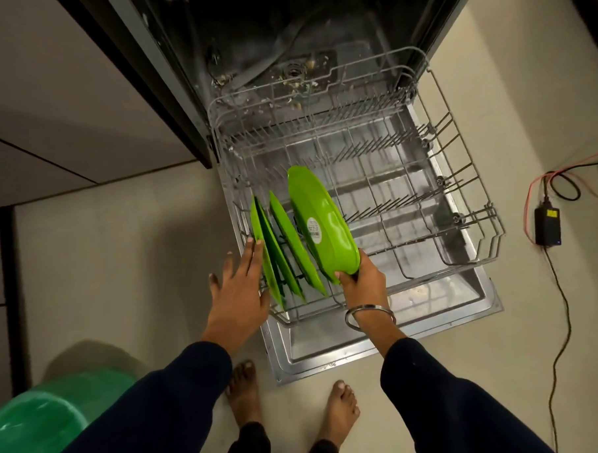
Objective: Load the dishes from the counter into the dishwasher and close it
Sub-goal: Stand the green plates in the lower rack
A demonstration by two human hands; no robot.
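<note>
Your sleeves nearest, low in view. Right hand [363, 280] grips green dish [320, 223] by lower rim, tilted over lower rack [463, 206], 9 o'clock corner. Left hand [243, 282] open, fingers against racked green plates [279, 253]. Risk: rim misses tines, knocks neighbours, dish slips.

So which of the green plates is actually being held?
The rightmost green plate, with a white sticker on its back. The right hand grips its lower edge; the other green plates stand slotted in the rack.
</note>
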